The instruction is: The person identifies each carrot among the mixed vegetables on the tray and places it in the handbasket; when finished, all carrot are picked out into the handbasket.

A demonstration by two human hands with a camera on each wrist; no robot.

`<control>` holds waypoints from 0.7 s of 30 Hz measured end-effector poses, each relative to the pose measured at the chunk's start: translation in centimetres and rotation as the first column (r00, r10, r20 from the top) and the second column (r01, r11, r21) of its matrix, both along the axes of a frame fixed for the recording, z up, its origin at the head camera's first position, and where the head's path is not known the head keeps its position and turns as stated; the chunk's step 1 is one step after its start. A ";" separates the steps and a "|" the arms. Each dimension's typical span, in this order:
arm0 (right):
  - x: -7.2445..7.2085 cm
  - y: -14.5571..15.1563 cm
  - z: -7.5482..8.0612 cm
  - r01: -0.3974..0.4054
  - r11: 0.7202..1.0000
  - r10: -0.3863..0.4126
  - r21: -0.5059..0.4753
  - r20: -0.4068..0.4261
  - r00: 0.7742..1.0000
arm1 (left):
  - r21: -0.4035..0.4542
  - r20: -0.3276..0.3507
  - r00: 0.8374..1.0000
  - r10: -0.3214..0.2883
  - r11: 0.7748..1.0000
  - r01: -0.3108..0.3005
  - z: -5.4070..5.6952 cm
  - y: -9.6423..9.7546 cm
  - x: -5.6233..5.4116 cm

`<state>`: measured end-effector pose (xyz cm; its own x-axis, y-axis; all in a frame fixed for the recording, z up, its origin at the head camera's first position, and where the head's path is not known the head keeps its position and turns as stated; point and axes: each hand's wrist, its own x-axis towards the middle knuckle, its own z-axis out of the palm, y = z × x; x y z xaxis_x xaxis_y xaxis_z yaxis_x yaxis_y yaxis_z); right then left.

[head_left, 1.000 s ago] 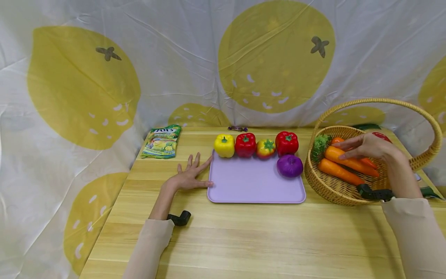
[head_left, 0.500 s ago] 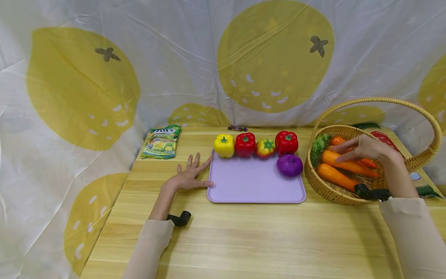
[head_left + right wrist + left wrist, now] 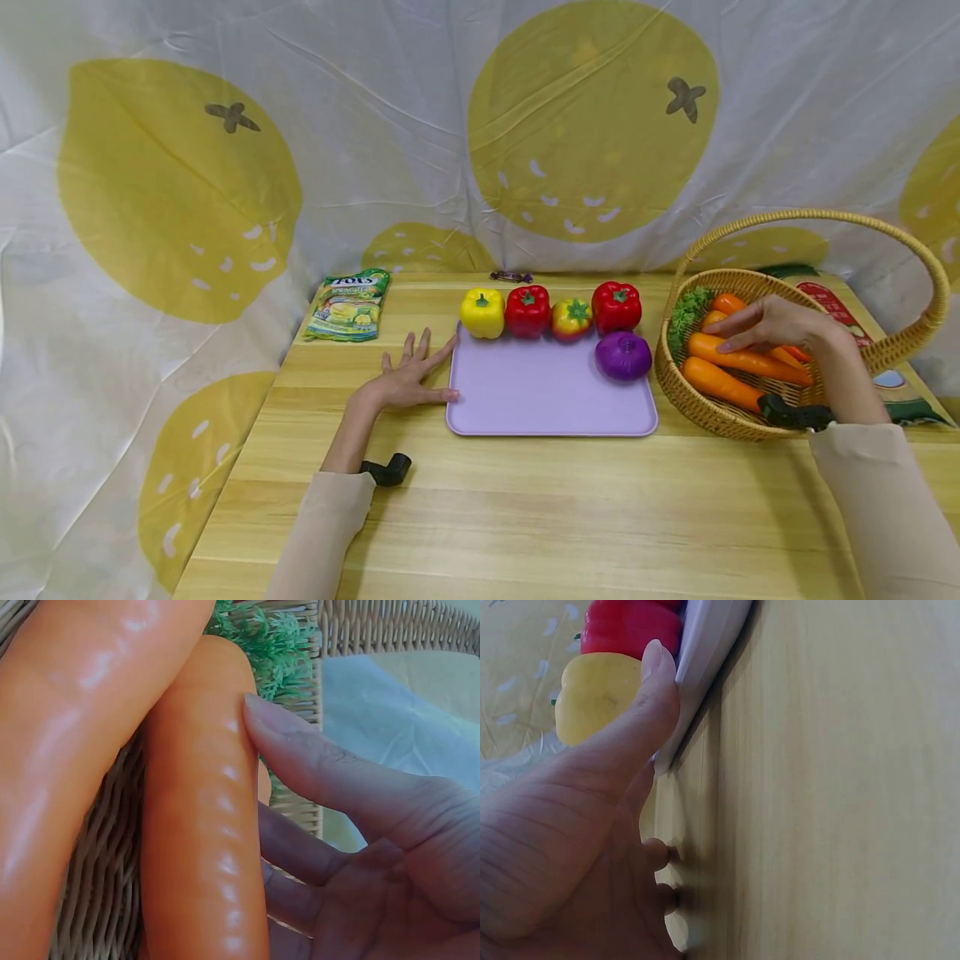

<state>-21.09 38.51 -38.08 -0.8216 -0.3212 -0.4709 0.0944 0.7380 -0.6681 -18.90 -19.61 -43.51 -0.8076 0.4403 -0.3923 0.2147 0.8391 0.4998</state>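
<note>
In the head view my right hand point(image 3: 780, 325) reaches into the wicker basket point(image 3: 693, 408), on the middle carrot point(image 3: 750, 361). The right wrist view shows the thumb at the side of this carrot point(image 3: 202, 810), with the other fingers passing behind it. A second carrot point(image 3: 720, 383) lies nearer the front, and green leafy tops point(image 3: 688, 317) sit at the left wall. My left hand point(image 3: 405, 379) is spread on the table, its thumb and index finger at the left edge of the lilac tray point(image 3: 525, 408); in the left wrist view the thumb point(image 3: 656, 682) overlaps the tray rim.
Along the tray's back edge stand a yellow pepper point(image 3: 483, 313), two red peppers point(image 3: 528, 312) and a red-yellow one point(image 3: 572, 320). A purple onion point(image 3: 624, 357) sits at the right. A green packet point(image 3: 348, 305) and a wrapped candy point(image 3: 512, 277) lie behind. The basket handle point(image 3: 817, 217) arches high.
My right hand has moved a little left inside the basket, and the two front carrots have shifted left with it. The left hand has stayed in place.
</note>
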 end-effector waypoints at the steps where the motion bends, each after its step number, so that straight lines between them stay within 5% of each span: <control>1: 0.0 0.0 -0.1 -0.001 1.000 0.001 -0.002 0.002 1.000 | 0.000 0.000 1.000 0.000 1.000 0.000 0.0 0.0 0.0; 21: -0.5 0.7 -1.5 0.062 0.994 -0.052 -0.093 0.103 0.993 | 0.006 -0.013 1.000 -0.004 1.000 0.004 -0.2 -0.2 0.0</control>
<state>-21.58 39.18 -39.54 -0.7904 -0.3227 -0.5208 0.2043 0.6626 -0.7205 -18.93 -19.84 -43.70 -0.8108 0.4459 -0.3791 0.2249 0.8354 0.5016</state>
